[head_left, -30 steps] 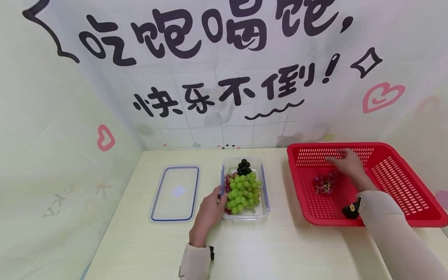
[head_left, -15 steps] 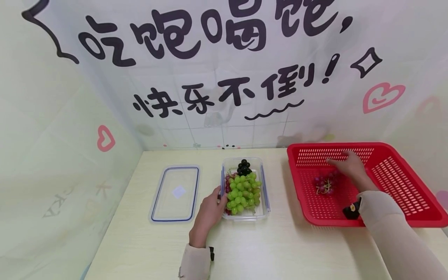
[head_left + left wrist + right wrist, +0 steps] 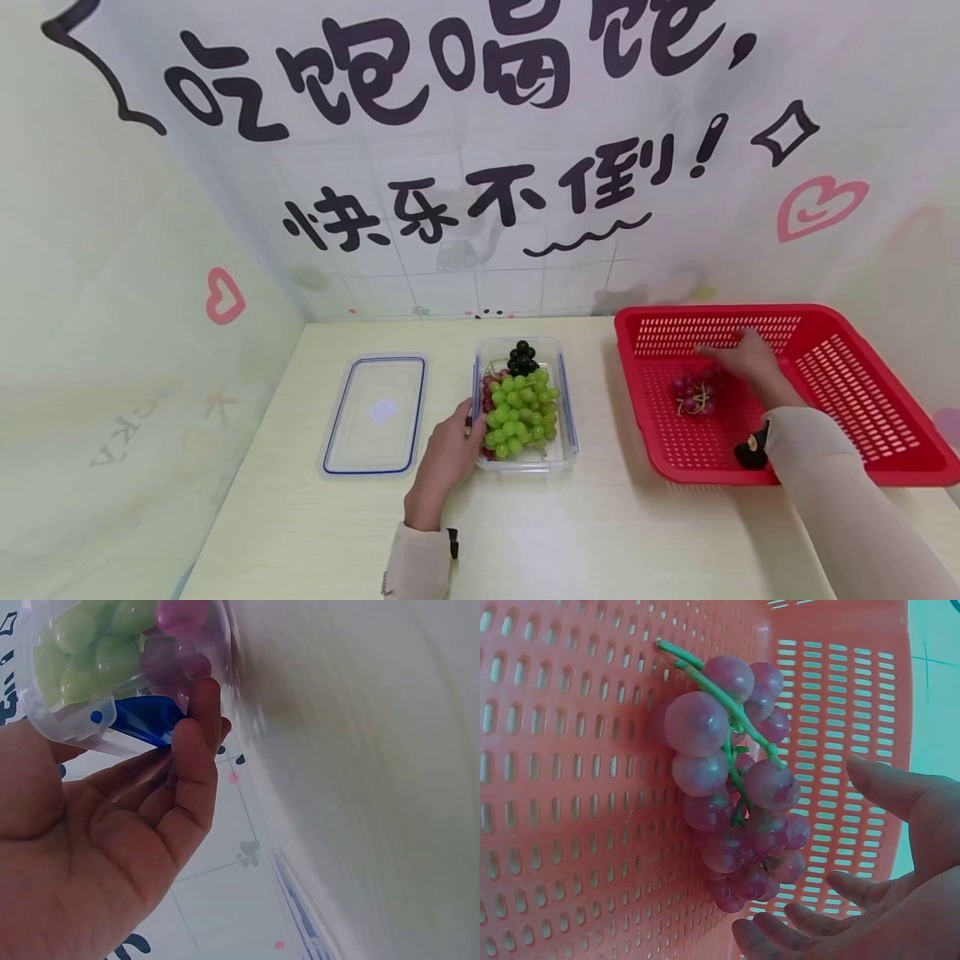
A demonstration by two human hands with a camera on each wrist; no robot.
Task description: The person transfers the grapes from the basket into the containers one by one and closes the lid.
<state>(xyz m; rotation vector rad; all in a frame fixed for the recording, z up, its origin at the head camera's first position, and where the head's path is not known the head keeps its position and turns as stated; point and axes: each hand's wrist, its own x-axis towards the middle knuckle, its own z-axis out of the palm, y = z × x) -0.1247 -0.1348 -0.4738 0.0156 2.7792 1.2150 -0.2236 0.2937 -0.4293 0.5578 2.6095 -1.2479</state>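
A clear plastic food container (image 3: 557, 454) with blue side latches holds green grapes (image 3: 521, 417), a small bunch of black grapes (image 3: 522, 358) and some red grapes (image 3: 489, 392). My left hand (image 3: 452, 450) grips its left side; in the left wrist view the fingers curl at the blue latch (image 3: 146, 720), and the thumb is partly hidden behind the wall. My right hand (image 3: 750, 364) is over the red basket (image 3: 652, 433), fingers spread and holding nothing. Just beside it, on the basket floor, lies a bunch of red grapes (image 3: 735, 787) with a green stem, apart from the fingertips.
Left of the container a clear lid (image 3: 375, 417) with a blue seal lies flat on the pale table (image 3: 525, 533). The basket has raised, slotted walls. A printed cloth (image 3: 450, 292) hangs behind the table.
Almost nothing differs. My right hand hovers in the basket with a very slight shift of its fingers; my left hand and the container stay put.
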